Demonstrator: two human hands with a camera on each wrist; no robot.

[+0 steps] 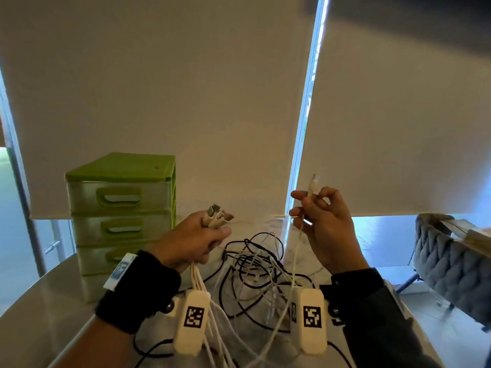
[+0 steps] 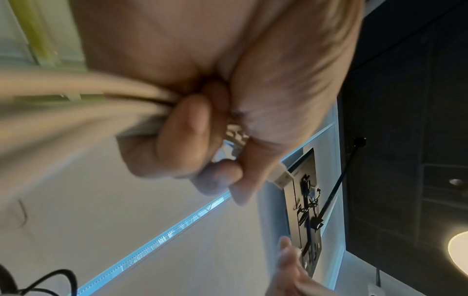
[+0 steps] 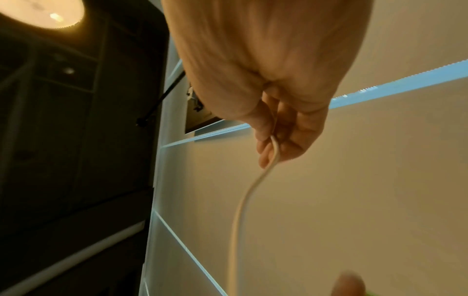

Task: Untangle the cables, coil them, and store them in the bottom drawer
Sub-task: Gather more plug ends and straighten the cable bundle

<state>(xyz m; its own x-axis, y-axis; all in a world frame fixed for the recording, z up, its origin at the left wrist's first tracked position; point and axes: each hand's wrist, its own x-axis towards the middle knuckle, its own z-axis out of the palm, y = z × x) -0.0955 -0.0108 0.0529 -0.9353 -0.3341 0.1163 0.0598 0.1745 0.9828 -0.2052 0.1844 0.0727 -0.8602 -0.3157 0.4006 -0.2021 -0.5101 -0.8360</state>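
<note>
The left hand is curled into a fist round a bundle of white cable ends; metal USB plugs poke out above the thumb, and the left wrist view shows the cords running back through the palm with one plug jutting past the fingertips. From under this fist the white cords drop toward the wrist and on down. The right hand, raised level with the left and well apart from it, pinches a single white cable between thumb and forefinger, its connector standing upright above the fingers; the other fingers are loosely bent. The right wrist view shows that cord hanging slack below the pinch.

Between and below the two hands lies the tangle of black and white cables on the pale table. Beyond the left hand, on its outer side, stands the green drawer unit; its drawers look closed, and the bottom drawer is partly hidden behind the left wrist.

By my reading this is the untangling step: ends are being gathered in one hand while one cord is singled out. Next the pinched cable likely needs drawing free of the knot, gently, following it through the loops so that it does not tighten them. No coils are made yet.

Each wrist carries a white camera housing with a black-and-white square code marker; the left wristband has a small blue-and-white tag whose print is too blurred to read. No brand is legible.
</note>
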